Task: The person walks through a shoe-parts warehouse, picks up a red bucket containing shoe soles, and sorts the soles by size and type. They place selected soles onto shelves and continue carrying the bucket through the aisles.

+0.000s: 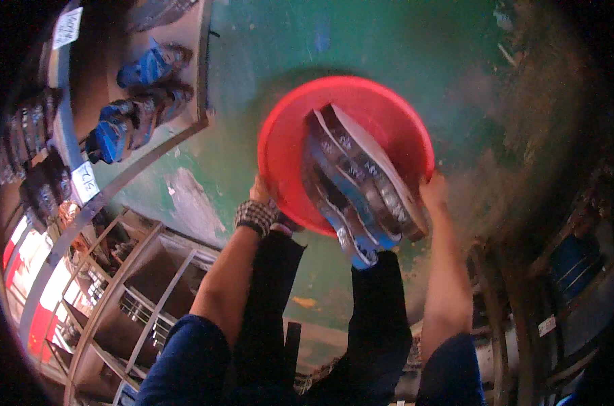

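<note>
A round red plastic basin (287,122) is held out over the green floor, with one of my hands at each side of its rim. My left hand (261,192), a checked band at its wrist, grips the left rim. Its opposite edge is gripped by my right hand (433,191). Inside lean several long, curved, sole-shaped pieces (361,176), dark brown-grey with blue parts and pale markings. They lie side by side, tilted, and their near ends reach over the basin's near rim. The fingers of both hands are partly hidden by the basin.
At the upper left, a shelf (185,74) carries similar brown-and-blue pieces (114,132), with white labels (85,181) on its edge. A metal-framed rack (127,298) stands at the lower left. More dark framework (517,304) is at the lower right. The green floor (266,40) is worn in patches.
</note>
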The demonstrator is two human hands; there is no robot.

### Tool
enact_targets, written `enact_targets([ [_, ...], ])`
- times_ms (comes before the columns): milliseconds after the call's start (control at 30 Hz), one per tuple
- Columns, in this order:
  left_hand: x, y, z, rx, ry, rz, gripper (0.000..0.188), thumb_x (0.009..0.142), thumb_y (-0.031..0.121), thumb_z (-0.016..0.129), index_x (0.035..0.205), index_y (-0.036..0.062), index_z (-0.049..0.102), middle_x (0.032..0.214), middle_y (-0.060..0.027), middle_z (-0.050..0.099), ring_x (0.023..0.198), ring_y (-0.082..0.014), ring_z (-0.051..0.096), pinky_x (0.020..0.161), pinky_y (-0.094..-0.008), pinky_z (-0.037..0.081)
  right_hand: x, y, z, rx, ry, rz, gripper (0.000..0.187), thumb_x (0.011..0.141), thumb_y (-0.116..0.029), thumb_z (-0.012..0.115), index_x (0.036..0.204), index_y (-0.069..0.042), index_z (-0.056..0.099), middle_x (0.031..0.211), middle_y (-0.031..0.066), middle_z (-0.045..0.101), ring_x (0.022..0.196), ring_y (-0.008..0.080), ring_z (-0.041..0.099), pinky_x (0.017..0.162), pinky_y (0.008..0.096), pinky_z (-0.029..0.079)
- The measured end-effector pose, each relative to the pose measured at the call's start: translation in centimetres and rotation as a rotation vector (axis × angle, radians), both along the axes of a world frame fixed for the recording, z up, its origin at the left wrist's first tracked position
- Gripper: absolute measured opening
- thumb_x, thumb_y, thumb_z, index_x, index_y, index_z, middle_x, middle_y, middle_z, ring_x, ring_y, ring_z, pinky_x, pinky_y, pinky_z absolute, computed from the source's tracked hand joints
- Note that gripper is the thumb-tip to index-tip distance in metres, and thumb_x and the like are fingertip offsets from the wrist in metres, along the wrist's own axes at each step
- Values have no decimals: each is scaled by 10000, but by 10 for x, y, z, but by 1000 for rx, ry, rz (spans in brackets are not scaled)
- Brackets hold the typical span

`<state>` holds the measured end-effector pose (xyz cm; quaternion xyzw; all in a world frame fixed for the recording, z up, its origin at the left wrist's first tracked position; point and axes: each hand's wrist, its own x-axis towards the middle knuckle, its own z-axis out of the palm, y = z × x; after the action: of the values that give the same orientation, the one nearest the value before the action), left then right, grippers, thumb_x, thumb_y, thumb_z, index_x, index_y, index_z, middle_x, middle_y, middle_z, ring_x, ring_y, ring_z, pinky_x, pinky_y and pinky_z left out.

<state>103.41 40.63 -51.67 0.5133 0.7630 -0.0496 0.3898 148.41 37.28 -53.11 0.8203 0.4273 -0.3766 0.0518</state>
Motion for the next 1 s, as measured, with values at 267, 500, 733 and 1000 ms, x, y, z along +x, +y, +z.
enact_targets([
  [267,24,18,156,82,53,-236,437,861,293,592,1116,-37,459,942,-321,605,881,-495,581,739,-527,489,24,-10,138,59,79,-163,302,890,-272,567,942,24,602,870,281,638,846,443,629,746,509,515],
  [500,75,78,411,73,22,-374,425,820,281,607,1096,-34,534,928,-283,634,874,-455,616,763,-509,508,55,-7,396,-27,140,-250,342,868,-205,575,1088,43,491,966,315,621,939,481,594,788,534,500],
  [733,102,160,533,5,131,-420,438,813,358,624,1115,41,616,1035,-240,635,965,-402,606,834,-468,494,88,59,509,-158,130,-364,524,808,-333,632,1150,57,560,1131,295,598,1063,387,602,900,445,503],
  [1000,143,320,536,113,59,-305,507,806,368,622,1101,-42,585,1062,-266,624,998,-392,607,856,-464,494,142,254,543,93,-55,-198,485,784,-352,608,1035,62,622,1101,285,613,1066,382,600,909,437,494],
])
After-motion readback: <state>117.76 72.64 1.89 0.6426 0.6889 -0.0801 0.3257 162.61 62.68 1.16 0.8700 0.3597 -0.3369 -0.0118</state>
